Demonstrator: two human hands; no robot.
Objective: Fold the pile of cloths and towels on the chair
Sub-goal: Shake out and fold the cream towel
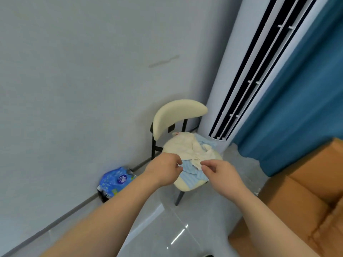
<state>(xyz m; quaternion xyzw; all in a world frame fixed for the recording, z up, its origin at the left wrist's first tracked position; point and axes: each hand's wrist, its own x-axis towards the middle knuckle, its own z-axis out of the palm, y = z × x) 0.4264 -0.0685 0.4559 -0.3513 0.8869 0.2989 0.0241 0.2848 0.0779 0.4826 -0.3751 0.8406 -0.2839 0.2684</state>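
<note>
Crumpled cream towels [196, 149] and a blue striped cloth [191, 175] lie piled on the cream padded chair [176, 115], left hand [164, 169] and right hand [220, 175] curled at their edge, grip impossible to tell.

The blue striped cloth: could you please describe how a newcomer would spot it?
Find the cream chair beside the tall white air conditioner. The blue striped cloth lies at the seat's front edge, partly under a cream towel, which is plain.

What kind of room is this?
Probably a corner of a living room at home: a cream chair piled with cloths, a tall standing air conditioner and a blue curtain.
</note>
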